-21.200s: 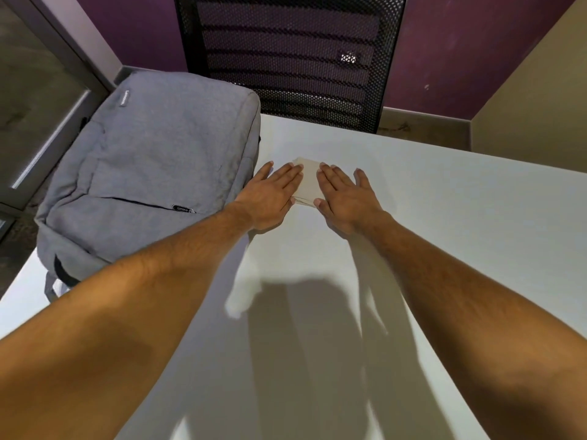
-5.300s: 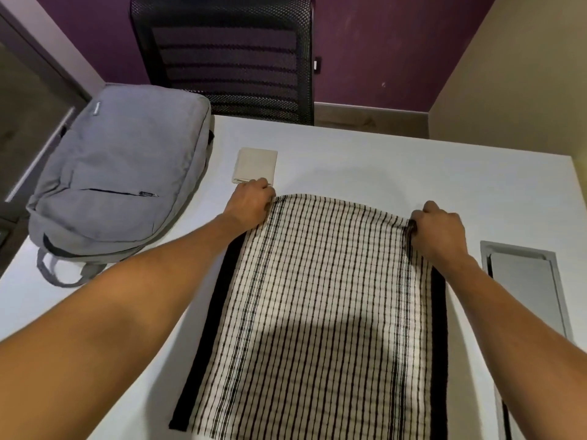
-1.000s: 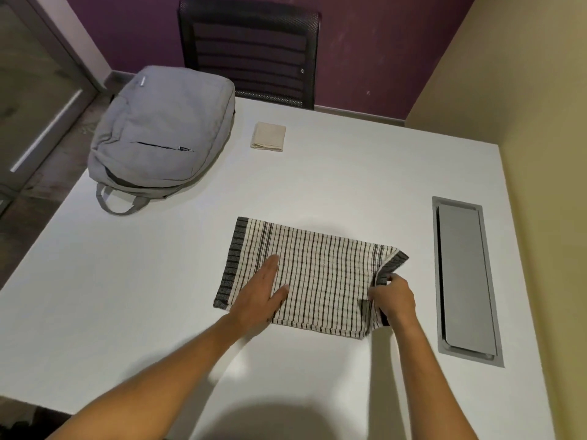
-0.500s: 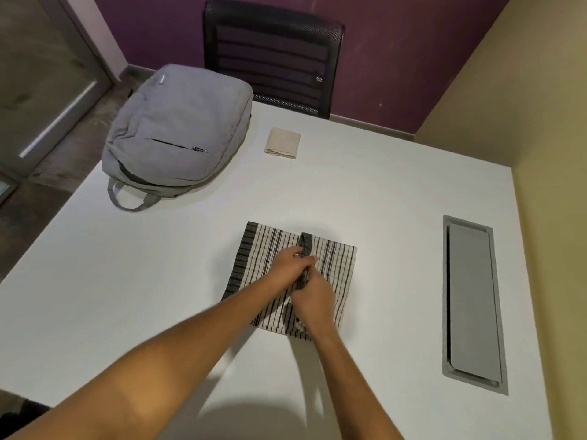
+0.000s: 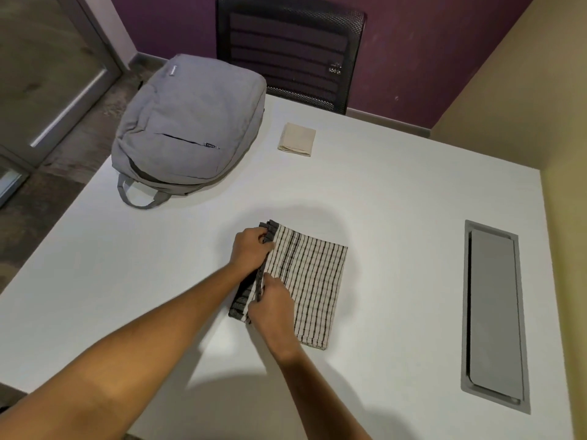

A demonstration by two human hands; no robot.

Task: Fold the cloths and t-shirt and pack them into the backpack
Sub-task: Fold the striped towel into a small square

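Both forearms are bare up to the frame edge, without visible sleeves; left hand (image 5: 251, 250) and right hand (image 5: 273, 308) ungloved.

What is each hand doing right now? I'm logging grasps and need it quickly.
Left hand: grips the dark-bordered left edge of the checked cloth at its far corner.
Right hand: grips the same edge at the near end.

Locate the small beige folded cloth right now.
Head view: the beige folded cloth lies on the white table toward its far edge, just right of the grey backpack and apart from it.
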